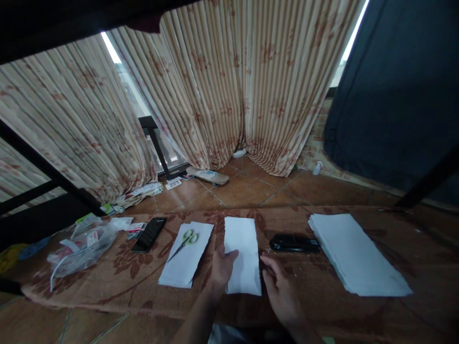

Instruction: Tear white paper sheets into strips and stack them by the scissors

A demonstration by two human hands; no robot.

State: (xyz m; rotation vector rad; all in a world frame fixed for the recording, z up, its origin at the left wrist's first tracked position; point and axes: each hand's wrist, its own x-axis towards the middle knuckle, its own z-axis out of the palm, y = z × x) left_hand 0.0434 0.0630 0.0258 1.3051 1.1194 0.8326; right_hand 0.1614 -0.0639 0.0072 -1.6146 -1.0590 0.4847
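A folded white sheet of paper (243,243) lies lengthwise on the brown patterned cloth (315,272) in front of me. My left hand (221,268) rests on its near left edge, thumb on the paper. My right hand (281,291) hovers at its near right corner, fingers loosely apart and holding nothing. Left of the sheet is another pile of folded white paper (188,265) with green-handled scissors (186,240) lying on top.
A black stapler (294,242) sits right of the sheet, then a stack of white paper (355,255). A black phone (149,233) and a clear plastic bag of small items (82,246) lie at left. Curtains and a skateboard (208,176) are beyond.
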